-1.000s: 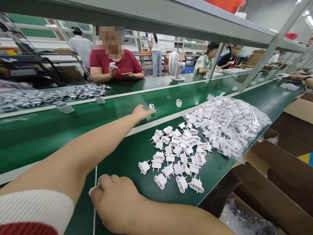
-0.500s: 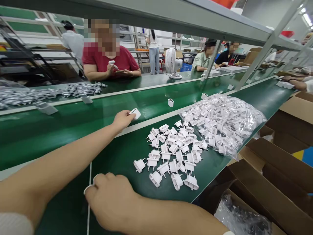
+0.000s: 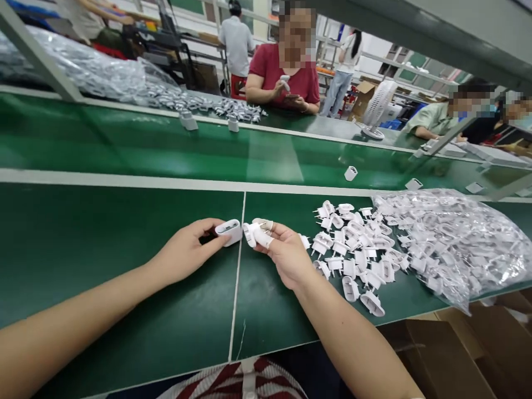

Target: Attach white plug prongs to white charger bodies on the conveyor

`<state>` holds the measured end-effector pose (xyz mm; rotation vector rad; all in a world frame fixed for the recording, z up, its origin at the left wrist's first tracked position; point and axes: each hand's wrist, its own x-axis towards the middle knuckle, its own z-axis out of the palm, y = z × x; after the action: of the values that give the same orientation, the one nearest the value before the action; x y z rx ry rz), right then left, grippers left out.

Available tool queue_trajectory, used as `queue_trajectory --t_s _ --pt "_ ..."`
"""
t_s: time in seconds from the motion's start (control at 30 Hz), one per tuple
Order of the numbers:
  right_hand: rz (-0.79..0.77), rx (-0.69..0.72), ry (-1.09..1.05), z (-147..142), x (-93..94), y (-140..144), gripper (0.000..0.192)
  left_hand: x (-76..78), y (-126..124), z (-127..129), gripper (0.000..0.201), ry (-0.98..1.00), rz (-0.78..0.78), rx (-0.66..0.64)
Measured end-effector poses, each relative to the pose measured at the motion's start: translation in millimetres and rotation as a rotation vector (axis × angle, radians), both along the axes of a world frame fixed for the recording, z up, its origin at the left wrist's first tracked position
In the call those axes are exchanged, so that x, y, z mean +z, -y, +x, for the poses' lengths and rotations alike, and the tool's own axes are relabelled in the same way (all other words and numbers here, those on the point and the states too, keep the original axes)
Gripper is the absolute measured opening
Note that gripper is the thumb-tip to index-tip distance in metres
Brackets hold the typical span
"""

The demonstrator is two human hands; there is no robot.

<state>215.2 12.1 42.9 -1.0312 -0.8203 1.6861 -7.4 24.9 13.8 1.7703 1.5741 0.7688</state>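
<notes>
My left hand (image 3: 185, 252) grips a white charger housing (image 3: 229, 230) by its end, open side facing right. My right hand (image 3: 282, 252) holds a white plug insert (image 3: 254, 234) with two pins, its tip almost touching the housing. Both hands hover low over the green bench top (image 3: 124, 244), right at the white seam line. Just right of my right hand lies a loose pile of white plug inserts (image 3: 353, 244).
A clear bag full of white inserts (image 3: 453, 238) lies at the right. Single housings (image 3: 350, 173) ride the green conveyor belt (image 3: 166, 149) behind. A person in a red shirt (image 3: 286, 72) sits across, with more parts (image 3: 199, 102) piled there. Cardboard boxes (image 3: 465, 354) stand lower right.
My left hand took a housing off the conveyor and pulled it back to the bench. My right hand lifted with an insert and met it. The view swung left and down.
</notes>
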Motion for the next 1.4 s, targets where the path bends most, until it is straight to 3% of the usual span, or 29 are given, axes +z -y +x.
queue_trajectory --t_s 0.2,0.37,0.5,0.83,1.17,1.4 --pt "0.375 -0.09 0.387 -2 -1.3 0 0.028 -3.9 19 4 0.038 0.003 0.143 -0.367" --pt "0.853 -0.009 0.848 -1 -1.4 6 0.018 -21.8 14 -2 0.048 0.065 0.17 -0.339" --pt "1.029 0.033 1.063 -6 -0.8 12 0.02 -29.5 13 -1 0.038 0.132 0.212 -0.328" --pt "1.227 -0.011 1.144 -12 0.0 11 0.028 -27.1 12 2 0.032 0.205 0.218 -0.288" --pt "1.204 0.061 1.322 -16 0.5 10 0.021 -28.7 8 0 0.04 0.207 0.106 -0.286" --pt "1.219 0.02 1.274 -20 -1.2 10 0.02 -25.4 7 1 0.036 0.231 0.073 -0.284"
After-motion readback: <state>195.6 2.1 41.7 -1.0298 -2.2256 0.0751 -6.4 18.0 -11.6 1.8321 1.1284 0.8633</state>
